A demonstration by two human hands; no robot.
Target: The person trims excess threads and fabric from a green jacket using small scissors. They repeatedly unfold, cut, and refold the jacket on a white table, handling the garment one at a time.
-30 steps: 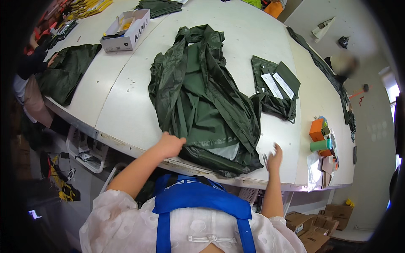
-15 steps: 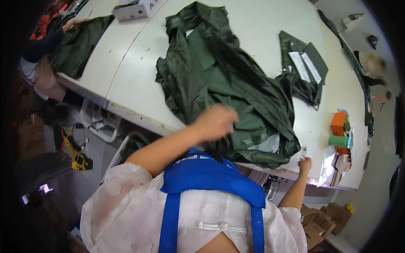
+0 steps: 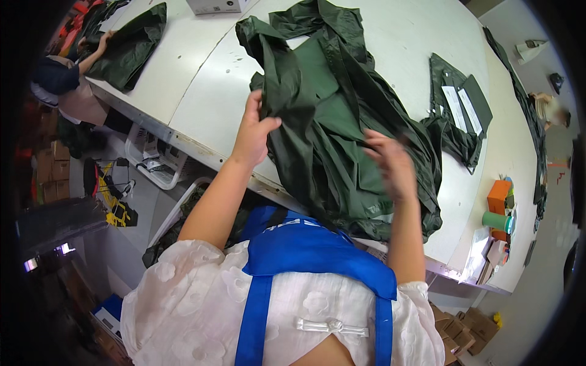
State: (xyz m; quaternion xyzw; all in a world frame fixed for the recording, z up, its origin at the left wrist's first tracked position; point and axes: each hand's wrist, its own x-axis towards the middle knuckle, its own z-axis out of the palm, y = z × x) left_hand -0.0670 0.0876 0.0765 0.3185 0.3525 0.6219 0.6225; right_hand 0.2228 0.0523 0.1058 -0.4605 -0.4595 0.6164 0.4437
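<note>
A dark green, shiny rain jacket [image 3: 329,122] lies spread and rumpled on the white table [image 3: 207,104] in front of me. My left hand [image 3: 251,135] is closed on the jacket's left edge and lifts that flap a little, the thumb on top of the cloth. Over the right half of the jacket hangs my right hand [image 3: 395,168], smeared by motion. Its fingers point toward the middle of the garment, and I cannot tell whether they hold any cloth.
To the right lies a folded green piece [image 3: 455,97] with white strips. Beyond it stand a green spool [image 3: 495,221] and an orange box [image 3: 499,195]. A white box [image 3: 217,5] sits at the far edge. At the left a co-worker [image 3: 61,79] handles green cloth [image 3: 131,52].
My left hand has moved up and left and taken hold of the jacket's left edge, lifting it. My right hand has come from the table's right front edge to over the jacket.
</note>
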